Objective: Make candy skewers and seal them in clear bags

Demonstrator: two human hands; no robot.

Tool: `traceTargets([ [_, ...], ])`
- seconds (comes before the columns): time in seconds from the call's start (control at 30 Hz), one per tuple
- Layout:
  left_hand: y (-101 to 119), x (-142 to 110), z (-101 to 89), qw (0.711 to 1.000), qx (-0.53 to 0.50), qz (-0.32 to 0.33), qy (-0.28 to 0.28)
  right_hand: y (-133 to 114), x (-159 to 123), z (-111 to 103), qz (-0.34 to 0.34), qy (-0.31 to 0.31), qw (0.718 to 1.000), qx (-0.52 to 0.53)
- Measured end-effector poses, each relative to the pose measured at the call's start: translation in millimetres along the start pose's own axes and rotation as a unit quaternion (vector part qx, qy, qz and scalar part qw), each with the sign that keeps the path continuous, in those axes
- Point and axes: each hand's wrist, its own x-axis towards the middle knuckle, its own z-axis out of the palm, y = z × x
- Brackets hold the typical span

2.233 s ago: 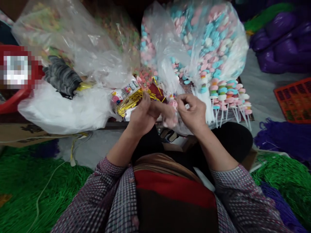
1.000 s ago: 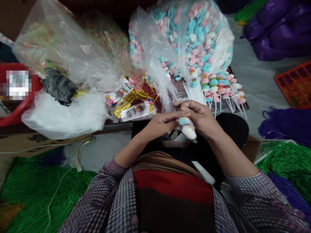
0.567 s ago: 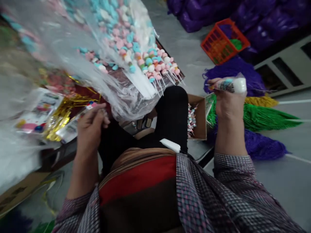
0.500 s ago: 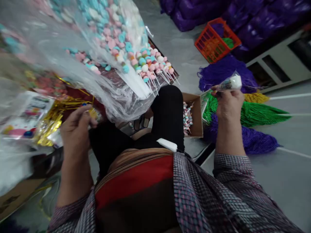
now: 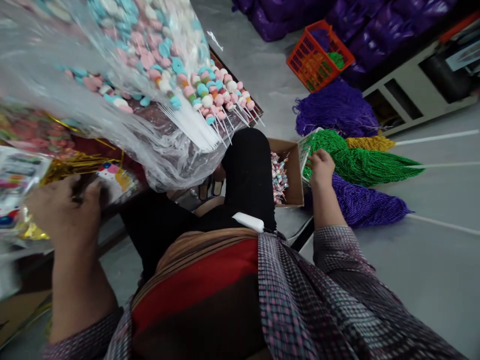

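My left hand (image 5: 69,202) is slightly blurred, its thumb apart from the fingers, over the gold twist ties (image 5: 75,165). Just right of its thumb lies a printed clear packet (image 5: 116,182) with coloured spots. My right hand (image 5: 321,167) is loosely closed in front of the green cord bundle (image 5: 360,162), and nothing shows in it. Beside it a cardboard box (image 5: 294,195) contains several small wrapped candy skewers (image 5: 278,177). On the table, marshmallow skewers (image 5: 221,92) lie in a row by a bunch of white sticks (image 5: 195,127).
A large clear plastic bag (image 5: 150,145) of pink, blue and white marshmallows (image 5: 150,40) covers much of the table. Purple cord bundles (image 5: 367,205) lie on the floor at right. Farther back are an orange basket (image 5: 318,55) and purple sacks (image 5: 273,17). A white-handled object (image 5: 248,221) rests at my waist.
The wrapped white-topped piece has left my right hand, which has moved down and left towards the box. My left hand has shifted left, away from the printed packet. The camera view has turned.
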Motion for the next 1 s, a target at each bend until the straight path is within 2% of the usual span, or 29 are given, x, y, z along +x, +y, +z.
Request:
traceTargets([
  [0.03, 2.2, 0.4, -0.5, 1.0, 0.011, -0.005, -0.007, -9.8, 10.4, 8.1, 0.011, 0.023, 1.0, 0.015],
  [0.1, 4.8, 1.5, -0.3, 0.999, 0.032, -0.014, -0.018, -37.3, 27.9, 30.3, 0.018, 0.019, 0.999, 0.043],
  [0.17, 5.5, 1.8, 1.0, 0.998, 0.049, -0.018, -0.04, -74.1, 35.7, 60.7, -0.021, -0.03, 0.995, 0.097],
  [0.2, 5.2, 1.8, 2.2, 0.997, 0.058, -0.025, -0.031, -94.3, 35.4, 78.1, -0.059, -0.057, 0.989, 0.122],
  [0.3, 1.9, 3.5, 7.9, 0.996, 0.081, -0.009, -0.03, -151.8, 20.9, 133.2, -0.171, -0.145, 0.954, 0.201],
  [0.43, -1.4, 5.8, 15.0, 0.997, 0.079, 0.0, -0.018, -201.1, -18.1, 200.4, -0.195, -0.242, 0.912, 0.269],
  [0.53, 1.3, 3.6, 16.0, 0.996, 0.086, -0.009, -0.015, -214.3, -51.6, 237.5, -0.175, -0.3, 0.891, 0.293],
  [0.63, 3.4, 2.2, 15.9, 0.997, 0.078, -0.016, -0.011, -214.6, -81.1, 258.3, -0.148, -0.349, 0.884, 0.274],
  [0.73, 3.3, 2.3, 17.0, 0.997, 0.078, -0.018, -0.01, -210.8, -103.5, 265.7, -0.121, -0.401, 0.881, 0.219],
  [0.87, 1.5, -0.9, 18.9, 0.997, 0.069, -0.03, 0.016, -207.8, -121.5, 268.7, -0.103, -0.464, 0.863, 0.169],
  [0.93, 1.2, -4.3, 18.8, 0.997, 0.064, -0.018, 0.025, -207.9, -127.0, 270.7, -0.099, -0.486, 0.854, 0.156],
  [1.0, 2.2, -7.0, 17.8, 0.997, 0.07, 0.001, 0.01, -208.2, -131.4, 273.1, -0.098, -0.5, 0.848, 0.147],
])
